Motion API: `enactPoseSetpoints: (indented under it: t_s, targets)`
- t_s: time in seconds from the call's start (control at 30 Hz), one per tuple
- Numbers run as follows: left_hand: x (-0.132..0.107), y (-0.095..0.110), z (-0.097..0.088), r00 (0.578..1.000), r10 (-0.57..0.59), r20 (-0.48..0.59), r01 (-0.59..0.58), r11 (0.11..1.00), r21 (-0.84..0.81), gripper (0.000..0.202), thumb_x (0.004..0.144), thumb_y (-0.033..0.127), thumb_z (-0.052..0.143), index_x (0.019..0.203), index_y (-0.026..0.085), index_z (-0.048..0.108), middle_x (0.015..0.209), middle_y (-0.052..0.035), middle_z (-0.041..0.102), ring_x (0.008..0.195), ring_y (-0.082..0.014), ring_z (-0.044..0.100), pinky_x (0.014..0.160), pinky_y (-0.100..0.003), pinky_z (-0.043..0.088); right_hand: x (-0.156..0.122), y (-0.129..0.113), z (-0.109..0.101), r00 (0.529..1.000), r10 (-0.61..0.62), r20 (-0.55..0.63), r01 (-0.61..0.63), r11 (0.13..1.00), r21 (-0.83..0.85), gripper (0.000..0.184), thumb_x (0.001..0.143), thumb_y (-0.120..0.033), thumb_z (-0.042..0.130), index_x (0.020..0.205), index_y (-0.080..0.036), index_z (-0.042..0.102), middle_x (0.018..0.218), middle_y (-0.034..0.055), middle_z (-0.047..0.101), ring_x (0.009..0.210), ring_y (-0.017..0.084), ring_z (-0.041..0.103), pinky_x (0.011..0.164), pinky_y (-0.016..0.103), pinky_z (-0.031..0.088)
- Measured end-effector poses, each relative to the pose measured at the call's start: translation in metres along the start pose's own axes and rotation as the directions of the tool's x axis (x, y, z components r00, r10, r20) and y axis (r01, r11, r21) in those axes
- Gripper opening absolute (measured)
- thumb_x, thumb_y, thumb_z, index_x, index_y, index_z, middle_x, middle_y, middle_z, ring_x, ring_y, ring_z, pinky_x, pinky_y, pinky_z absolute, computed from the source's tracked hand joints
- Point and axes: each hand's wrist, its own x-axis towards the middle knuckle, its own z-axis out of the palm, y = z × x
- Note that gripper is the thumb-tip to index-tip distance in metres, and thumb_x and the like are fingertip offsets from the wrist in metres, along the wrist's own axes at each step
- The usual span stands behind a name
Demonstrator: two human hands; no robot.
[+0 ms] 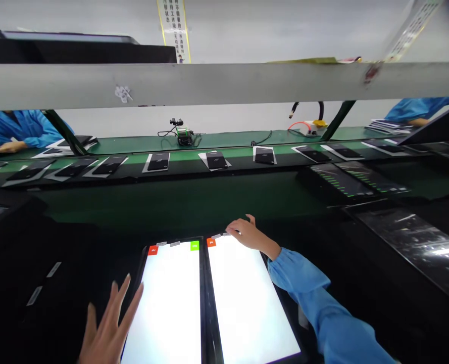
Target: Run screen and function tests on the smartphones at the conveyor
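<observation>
Two lit white screen panels lie side by side in front of me: the left panel and the right panel. Red squares and one green square show at their top corners, and small grey tabs sit along the top edges. My left hand is spread beside the left panel's left edge, holding nothing. At the top edge of the right panel, my right hand has its fingers bent and close together near a grey tab. Whatever lies between those fingertips is hidden.
Two grey strips lie on the dark surface at left. Dark panels and a glossy sheet are at right. Behind runs a row of black devices on white sheets, under a grey beam. Blue-sleeved people sit beyond.
</observation>
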Motion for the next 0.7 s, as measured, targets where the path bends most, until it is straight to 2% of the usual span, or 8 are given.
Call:
enactPoseSetpoints:
  t_s: [0.07,0.1,0.17,0.23,0.3,0.43,0.63,0.7]
  targets:
    - [0.047,-0.01,-0.007,0.993,0.086,0.08,-0.087,0.996,0.012,0.085,0.078,0.067,0.047,0.148,0.029,0.017,0.155,-0.0092,0.028,0.142,-0.0346,0.024,0.112,-0.067,0.015,0.005,-0.002,0.002,1.0,0.008,0.015,-0.008,1.0,0.007,0.034,0.094,-0.045,0.049,0.108,-0.017,0.062,0.106,0.0047,0.066,0.103,0.02,0.06,0.102,0.05,0.037]
    - [0.074,-0.013,-0.008,0.986,0.057,0.156,-0.058,0.998,0.001,0.07,0.085,0.06,0.042,0.145,0.028,0.026,0.152,-0.0062,0.034,0.142,-0.0305,0.026,0.114,-0.062,0.012,0.006,-0.003,0.003,1.0,0.015,0.014,-0.015,1.0,0.008,0.034,0.094,-0.045,0.05,0.108,-0.017,0.062,0.105,0.0046,0.066,0.102,0.019,0.061,0.101,0.049,0.038]
    - [0.124,-0.011,-0.005,0.928,-0.004,0.373,0.014,1.0,-0.022,0.059,0.09,0.052,0.035,0.138,0.019,0.042,0.151,-0.0079,0.036,0.142,-0.0312,0.024,0.116,-0.059,0.006,0.007,-0.003,0.005,0.999,0.034,0.004,-0.034,0.999,0.005,0.033,0.093,-0.045,0.05,0.106,-0.017,0.062,0.104,0.0044,0.065,0.102,0.019,0.06,0.1,0.049,0.039]
    - [0.164,-0.005,0.002,0.905,-0.018,0.425,0.037,0.999,-0.036,0.051,0.093,0.041,0.031,0.134,0.016,0.047,0.147,-0.0093,0.044,0.14,-0.0305,0.029,0.114,-0.061,0.012,0.007,-0.004,0.007,0.998,0.056,-0.007,-0.057,0.998,-0.002,0.031,0.094,-0.043,0.05,0.103,-0.017,0.063,0.103,0.0041,0.066,0.102,0.019,0.06,0.1,0.048,0.039]
    - [0.187,0.004,0.009,0.896,-0.014,0.444,0.042,0.998,-0.054,0.044,0.093,0.034,0.029,0.126,0.02,0.055,0.14,-0.0082,0.053,0.136,-0.0276,0.039,0.113,-0.062,0.018,0.006,-0.005,0.007,0.997,0.075,-0.015,-0.075,0.997,-0.012,0.028,0.093,-0.041,0.052,0.1,-0.017,0.064,0.102,0.0036,0.066,0.101,0.019,0.06,0.099,0.048,0.04]
    - [0.195,0.014,0.013,0.885,-0.006,0.466,0.056,0.994,-0.092,0.04,0.092,0.032,0.028,0.101,0.026,0.067,0.122,-0.0042,0.066,0.118,-0.0234,0.056,0.111,-0.063,0.018,0.004,-0.011,0.006,0.996,0.083,-0.035,-0.084,0.996,-0.041,0.021,0.092,-0.035,0.056,0.094,-0.016,0.064,0.1,0.0026,0.067,0.103,0.019,0.06,0.101,0.049,0.038]
    - [0.186,0.01,0.01,0.906,-0.012,0.423,0.078,0.987,-0.138,0.039,0.092,0.038,0.028,0.099,0.026,0.065,0.118,-0.0027,0.066,0.116,-0.0237,0.056,0.111,-0.063,0.016,0.0,-0.02,0.006,0.993,0.053,-0.101,-0.065,0.991,-0.116,0.011,0.09,-0.024,0.057,0.085,-0.018,0.065,0.09,0.0002,0.068,0.1,0.019,0.06,0.106,0.053,0.029]
    - [0.187,0.008,0.012,0.906,-0.009,0.423,0.081,0.985,-0.153,0.039,0.091,0.038,0.029,0.099,0.026,0.065,0.118,-0.0031,0.066,0.116,-0.0243,0.055,0.111,-0.062,0.018,0.0,-0.024,0.005,0.992,0.017,-0.129,-0.036,0.989,-0.146,0.017,0.091,-0.016,0.053,0.081,-0.019,0.065,0.085,0.0,0.068,0.097,0.018,0.059,0.108,0.056,0.021]
